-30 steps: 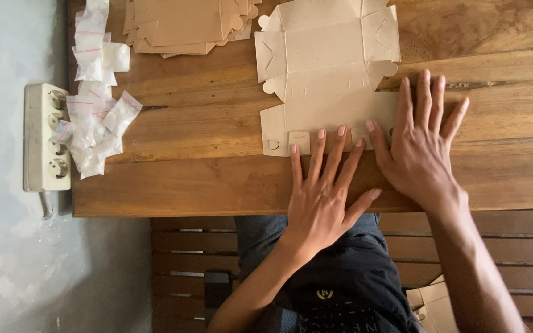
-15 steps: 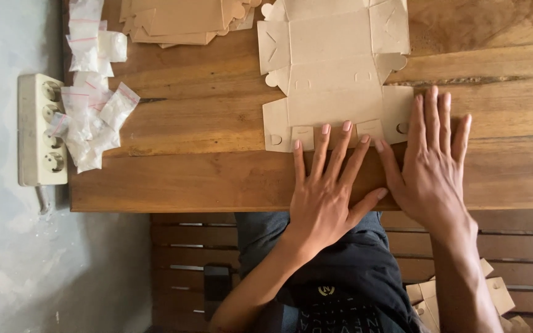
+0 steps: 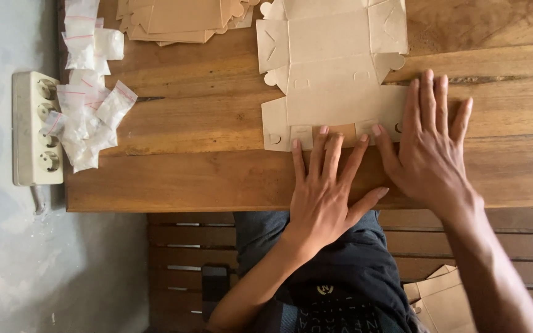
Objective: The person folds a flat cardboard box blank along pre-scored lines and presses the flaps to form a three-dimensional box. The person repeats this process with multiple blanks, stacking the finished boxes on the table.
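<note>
Off to the side I see a heap of small clear plastic bags [image 3: 87, 92] on the wooden table [image 3: 205, 166], a white power strip [image 3: 35, 129] just beside the table's edge, a stack of flat brown cardboard blanks [image 3: 180, 18], and more cardboard pieces [image 3: 436, 296] below by the slatted bench [image 3: 180, 246].

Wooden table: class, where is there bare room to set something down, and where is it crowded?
Bare wood lies between the plastic bags and the flat cardboard box, and right of the right hand. Crowded: the far edge, with the cardboard stack, and where both hands, left hand included, press the box.
</note>
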